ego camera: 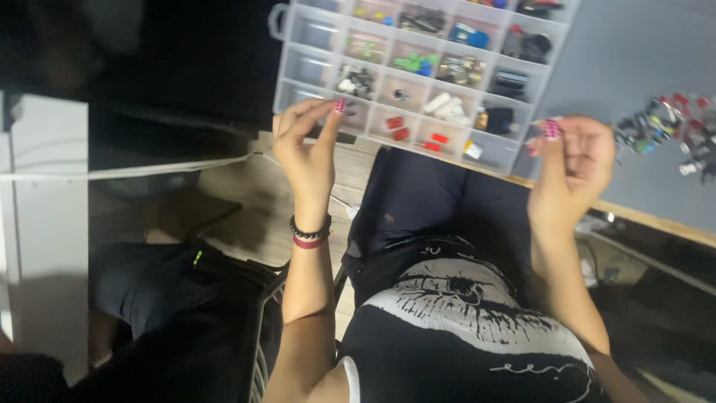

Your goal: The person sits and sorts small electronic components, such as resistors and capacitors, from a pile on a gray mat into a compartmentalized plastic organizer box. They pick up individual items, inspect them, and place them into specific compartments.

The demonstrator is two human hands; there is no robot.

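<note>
The desk (634, 52) is a grey slab running off to the upper right, its wooden edge slanting down past the right wrist. On it, hanging partly over that edge, lies a clear plastic organiser box (418, 75) split into many small compartments, each holding little coloured parts. Its long axis runs slantwise from beyond the left grip towards the right one, so the near rim passes just ahead of both hands. A loose pile of small parts (667, 123) sits on the desk to the outer side of the right hand, near it but apart.

Below the hands, towards the person's body, is a lap in dark trousers and a black printed shirt, and to the outer side of the left arm stands a dark chair with a bag on it.

The left hand (306, 149) is raised, fingers loosely curled with thumb and forefinger close together; its fingertips overlap the box's near-left corner, though I cannot tell whether they touch it or pinch anything. It is the nearer hand to the box. The right hand (570, 160) is lifted level with the box's near-right corner, fingers curled inward, and I cannot tell whether it holds something small
</note>
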